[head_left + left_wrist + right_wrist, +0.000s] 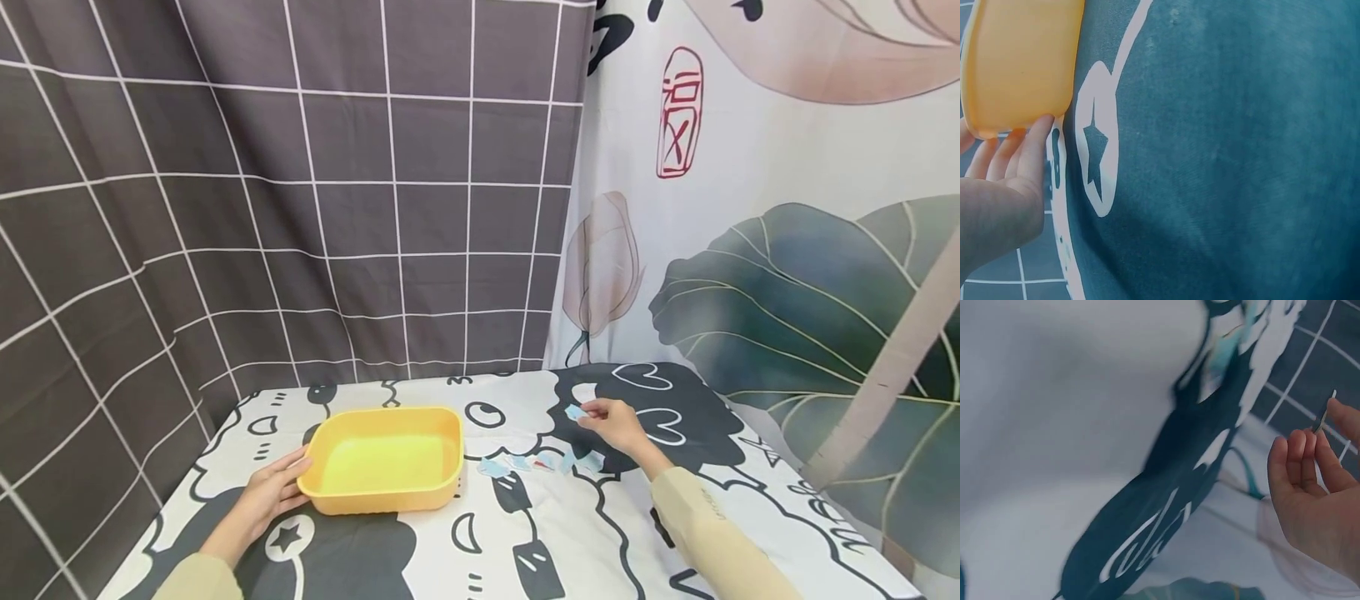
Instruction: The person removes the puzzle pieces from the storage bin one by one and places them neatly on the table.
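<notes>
A yellow plastic basin (386,500) stands on the patterned cloth, its inside showing nothing. My left hand (267,490) is at the basin's left end, thumb up at the rim and the other fingers against the outer wall. The left wrist view shows those fingertips right at the yellow wall (1022,69). Off to the right, my right hand (617,423) pinches a small, thin light-blue piece (575,412) between thumb and fingers, above the cloth. From the right wrist that piece (1320,417) appears nearly edge-on. Similar light-blue pieces (493,468) lie scattered between the basin and the right hand.
The table is covered by a black-and-white cartoon cloth (525,517). Behind it hangs a dark grey curtain (427,217) with white grid lines. A white curtain with large leaf prints (810,308) closes off the right side.
</notes>
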`<action>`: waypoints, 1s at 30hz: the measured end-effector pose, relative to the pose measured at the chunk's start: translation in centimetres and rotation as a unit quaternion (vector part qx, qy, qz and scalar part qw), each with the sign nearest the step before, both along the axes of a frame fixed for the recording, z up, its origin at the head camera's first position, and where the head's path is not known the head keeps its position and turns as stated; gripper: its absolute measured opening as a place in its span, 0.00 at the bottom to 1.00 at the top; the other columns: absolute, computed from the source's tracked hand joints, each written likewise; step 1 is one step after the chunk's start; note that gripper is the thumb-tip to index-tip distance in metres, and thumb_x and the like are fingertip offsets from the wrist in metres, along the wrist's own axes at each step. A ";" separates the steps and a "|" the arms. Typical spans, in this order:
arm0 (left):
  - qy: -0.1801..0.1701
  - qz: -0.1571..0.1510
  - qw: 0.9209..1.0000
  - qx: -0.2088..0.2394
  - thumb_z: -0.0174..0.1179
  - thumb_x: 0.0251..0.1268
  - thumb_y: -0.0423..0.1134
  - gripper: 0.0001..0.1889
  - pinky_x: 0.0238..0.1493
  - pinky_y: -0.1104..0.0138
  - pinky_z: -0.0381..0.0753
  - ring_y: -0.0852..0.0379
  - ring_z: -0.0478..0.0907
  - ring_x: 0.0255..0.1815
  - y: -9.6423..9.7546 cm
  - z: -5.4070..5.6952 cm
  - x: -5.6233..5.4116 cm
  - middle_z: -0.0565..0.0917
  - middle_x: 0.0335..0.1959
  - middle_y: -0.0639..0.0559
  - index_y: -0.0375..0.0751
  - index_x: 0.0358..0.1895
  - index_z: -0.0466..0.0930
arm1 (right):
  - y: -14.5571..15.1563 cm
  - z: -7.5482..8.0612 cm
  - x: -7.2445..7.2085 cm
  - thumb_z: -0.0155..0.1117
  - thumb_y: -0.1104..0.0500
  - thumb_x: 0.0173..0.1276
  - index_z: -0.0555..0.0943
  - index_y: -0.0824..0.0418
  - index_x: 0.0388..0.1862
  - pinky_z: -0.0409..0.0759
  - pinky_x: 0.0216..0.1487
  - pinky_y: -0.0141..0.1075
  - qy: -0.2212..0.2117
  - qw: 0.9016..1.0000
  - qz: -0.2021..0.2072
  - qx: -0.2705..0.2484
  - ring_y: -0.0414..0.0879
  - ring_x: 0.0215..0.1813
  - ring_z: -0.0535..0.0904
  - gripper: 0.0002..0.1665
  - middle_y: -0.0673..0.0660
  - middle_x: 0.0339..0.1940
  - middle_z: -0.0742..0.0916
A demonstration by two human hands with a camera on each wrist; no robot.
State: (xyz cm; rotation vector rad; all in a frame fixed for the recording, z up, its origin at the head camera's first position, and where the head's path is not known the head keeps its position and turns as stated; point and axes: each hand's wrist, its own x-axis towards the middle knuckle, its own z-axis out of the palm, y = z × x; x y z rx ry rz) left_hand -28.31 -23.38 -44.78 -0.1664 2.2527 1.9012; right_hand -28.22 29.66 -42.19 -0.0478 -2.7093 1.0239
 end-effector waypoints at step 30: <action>0.004 0.002 1.000 -0.001 0.57 0.71 0.51 0.39 0.47 0.66 0.88 0.69 0.83 0.39 -0.4 0.6 0.3 0.76 0.65 0.38 0.35 0.76 0.51 | 4.8 -2.2 3.0 0.66 0.64 0.57 0.82 0.74 0.39 0.71 0.30 0.32 -0.098 0.993 -0.005 0.063 0.44 0.30 0.72 0.14 0.53 0.25 0.80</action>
